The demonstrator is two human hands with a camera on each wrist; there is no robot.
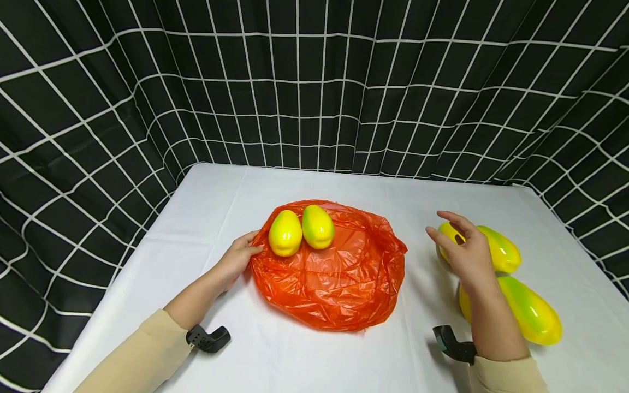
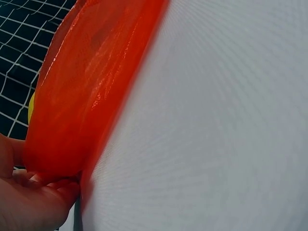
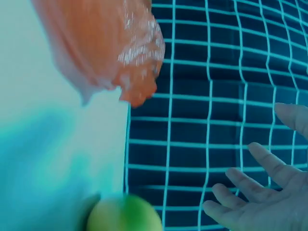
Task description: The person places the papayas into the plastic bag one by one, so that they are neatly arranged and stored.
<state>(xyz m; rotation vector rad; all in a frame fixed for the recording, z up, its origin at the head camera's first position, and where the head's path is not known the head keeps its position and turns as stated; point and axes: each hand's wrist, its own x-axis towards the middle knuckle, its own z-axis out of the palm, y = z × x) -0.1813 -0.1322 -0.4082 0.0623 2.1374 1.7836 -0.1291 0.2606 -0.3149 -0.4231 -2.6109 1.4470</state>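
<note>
A red plastic bag point(image 1: 339, 278) lies spread open in the middle of the table, its rim rumpled. My left hand point(image 1: 237, 259) grips the bag's left edge, thumb on top; in the left wrist view the fingers of this hand point(image 2: 38, 202) curl under the red film. Two shiny yellow-green papayas, one point(image 1: 285, 233) beside the other point(image 1: 318, 227), are at the bag's upper left. My right hand point(image 1: 469, 251) hovers right of the bag, fingers spread and holding nothing. Below it lie more papayas, an upper one point(image 1: 502, 250) and a lower one point(image 1: 530, 311), partly hidden by hand and forearm.
White cloth covers the table point(image 1: 221, 191). A black curtain with a white grid point(image 1: 314, 93) stands behind and on both sides. Each wrist wears a black camera mount, one on the left point(image 1: 208, 338) and one on the right point(image 1: 454, 345).
</note>
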